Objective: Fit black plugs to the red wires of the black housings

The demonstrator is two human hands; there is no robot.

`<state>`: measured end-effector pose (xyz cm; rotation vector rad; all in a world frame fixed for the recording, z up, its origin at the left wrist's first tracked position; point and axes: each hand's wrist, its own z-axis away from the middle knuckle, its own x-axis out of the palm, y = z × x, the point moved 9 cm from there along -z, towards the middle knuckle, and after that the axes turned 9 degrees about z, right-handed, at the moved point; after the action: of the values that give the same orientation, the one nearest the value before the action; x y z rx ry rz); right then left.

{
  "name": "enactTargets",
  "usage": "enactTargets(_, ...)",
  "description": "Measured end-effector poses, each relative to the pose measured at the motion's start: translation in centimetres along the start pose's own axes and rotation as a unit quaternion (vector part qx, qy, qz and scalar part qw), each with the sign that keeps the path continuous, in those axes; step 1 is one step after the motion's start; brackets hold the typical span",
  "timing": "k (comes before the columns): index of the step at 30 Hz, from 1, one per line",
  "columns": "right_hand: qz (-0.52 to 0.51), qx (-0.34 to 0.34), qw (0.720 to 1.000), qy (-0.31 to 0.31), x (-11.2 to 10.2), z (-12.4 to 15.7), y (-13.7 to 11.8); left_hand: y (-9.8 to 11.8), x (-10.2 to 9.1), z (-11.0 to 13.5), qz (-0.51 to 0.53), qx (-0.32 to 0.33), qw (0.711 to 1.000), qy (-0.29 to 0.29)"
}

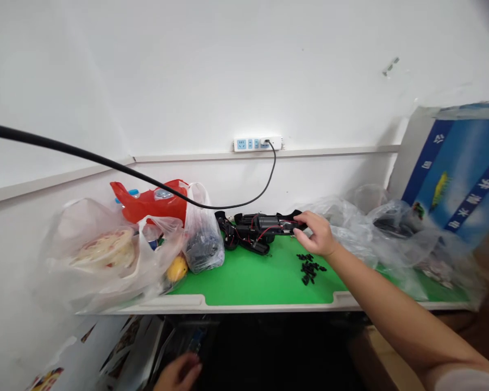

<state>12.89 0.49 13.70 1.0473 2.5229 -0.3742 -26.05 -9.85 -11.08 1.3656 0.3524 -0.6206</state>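
On the green table mat lies a heap of black plastic housings (244, 234) with red wires running through them. My right hand (315, 233) reaches in from the right, its thumb and fingers closed around the right end of a long black housing with red wires (271, 224). A small pile of black parts (309, 269), too small to name, lies just below that hand. My left hand (179, 373) is low down, in front of the table edge and partly cut off by the frame. Its fingers are loosely curled, apart from the thumb, with nothing visible between them.
Clear plastic bags (118, 266), a red bag (155, 198) and a yellow item (176, 269) crowd the table's left. More clear bags (362, 228) and a blue box (464, 168) stand right. A black cable (146, 176) crosses from the left to the power strip (250, 144).
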Motion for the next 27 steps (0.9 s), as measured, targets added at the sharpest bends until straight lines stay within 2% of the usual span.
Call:
enactTargets(1, -0.014, -0.005, 1.000, -0.011, -0.6, 0.5, -0.3, 2.2, 0.0, -0.6, 0.054, 0.025, 0.998, -0.021)
enactTargets(3, -0.045, -0.028, 0.997, -0.049, -1.0, 1.2, -1.3, 8.4, 0.6, -2.5, 0.171, 0.082, 0.978, -0.083)
enactTargets(5, -0.068, -0.051, 0.992, -0.098, -0.7, 1.5, -2.3, 15.2, 1.5, -4.7, 0.279, 0.125, 0.942, -0.139)
enactTargets(7, -0.080, -0.072, 0.984, -0.141, 0.0, 1.6, -3.0, 20.7, 2.6, -7.2, 0.398, 0.130, 0.892, -0.170)
enactTargets(9, -0.090, -0.095, 0.977, -0.168, 0.8, 1.6, -3.6, 24.5, 4.9, -9.3, 0.463, 0.103, 0.851, -0.223)
enactTargets(11, -0.101, -0.105, 0.972, -0.182, 1.7, 1.6, -3.6, 27.0, 8.1, -10.6, 0.477, 0.076, 0.821, -0.305)
enactTargets(12, -0.106, -0.100, 0.972, -0.183, 2.1, 1.6, -3.3, 27.9, 9.7, -10.9, 0.472, 0.065, 0.807, -0.349)
enactTargets(14, -0.123, -0.065, 0.975, -0.174, 2.9, 1.7, -2.1, 28.9, 11.8, -12.2, 0.479, 0.061, 0.792, -0.373)
enactTargets(16, -0.166, 0.008, 0.976, -0.138, 3.4, 1.9, 0.1, 29.5, 12.8, -14.1, 0.510, 0.066, 0.788, -0.339)
enactTargets(18, -0.243, 0.107, 0.960, -0.084, 3.9, 2.5, 3.0, 29.6, 13.3, -15.8, 0.545, 0.068, 0.782, -0.294)
enactTargets(20, -0.322, 0.201, 0.925, -0.026, 4.7, 3.5, 6.0, 29.6, 13.5, -17.3, 0.569, 0.068, 0.777, -0.261)
enactTargets(23, -0.409, 0.319, 0.854, 0.033, 6.4, 5.2, 9.9, 29.0, 13.3, -18.6, 0.591, 0.059, 0.770, -0.233)
enactTargets(25, -0.459, 0.390, 0.797, 0.035, 7.9, 6.3, 11.5, 28.5, 13.2, -19.1, 0.600, 0.048, 0.767, -0.225)
enactTargets(27, -0.493, 0.434, 0.754, 0.009, 9.2, 7.1, 11.8, 28.3, 13.0, -19.2, 0.612, 0.043, 0.756, -0.228)
